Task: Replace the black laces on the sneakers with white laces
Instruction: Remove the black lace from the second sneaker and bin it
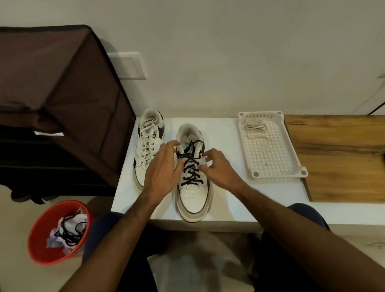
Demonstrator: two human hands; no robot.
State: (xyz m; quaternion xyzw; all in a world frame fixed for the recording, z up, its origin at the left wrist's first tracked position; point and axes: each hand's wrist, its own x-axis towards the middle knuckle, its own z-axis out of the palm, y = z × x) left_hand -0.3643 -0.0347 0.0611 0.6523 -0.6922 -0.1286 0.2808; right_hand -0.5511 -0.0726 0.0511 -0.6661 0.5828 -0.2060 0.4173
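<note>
- Standing mid-table (226, 213), toe at the near edge, the black-laced sneaker (192, 190) has bare surface on its right before the tray (275, 175).
- Left hand (163, 169) and right hand (219, 169) flank it, fingers curled, pinching the black lace (189, 168).

Soft, even indoor light, moderately dim, no single source visible. The glossy white rectangular tabletop (226, 130) is the brightest area, evenly lit, no hard glare. Left of it, the dark brown fabric shoe cabinet (50, 86) falls to near-black in its lower shelves. Below it, the legs and floor are soft and smeared. A small bright glint sits at the frame's bottom right corner. Wide-angle bending curves the edges; overall slightly soft, compressed.
</note>
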